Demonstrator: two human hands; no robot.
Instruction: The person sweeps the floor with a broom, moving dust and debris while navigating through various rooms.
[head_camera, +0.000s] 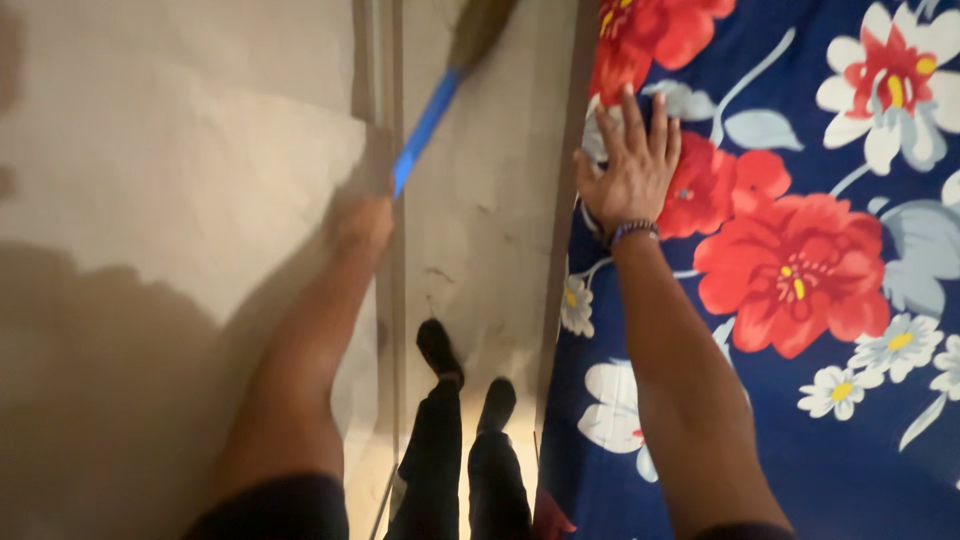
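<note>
My left hand (364, 222) is closed around the blue handle of a broom (428, 120), whose brown bristle end (480, 30) reaches up along the narrow strip of floor. My right hand (632, 165) lies flat with fingers spread on a dark blue bedsheet (800, 420) printed with large red and white flowers. A beaded bracelet sits on that wrist. Both my arms stretch forward from the bottom of the view.
A pale wall (170, 180) fills the left side. Between wall and bed runs a tight beige floor gap (480, 230). My legs in dark trousers and dark footwear (440, 350) stand in that gap, close to the bed's edge (560, 290).
</note>
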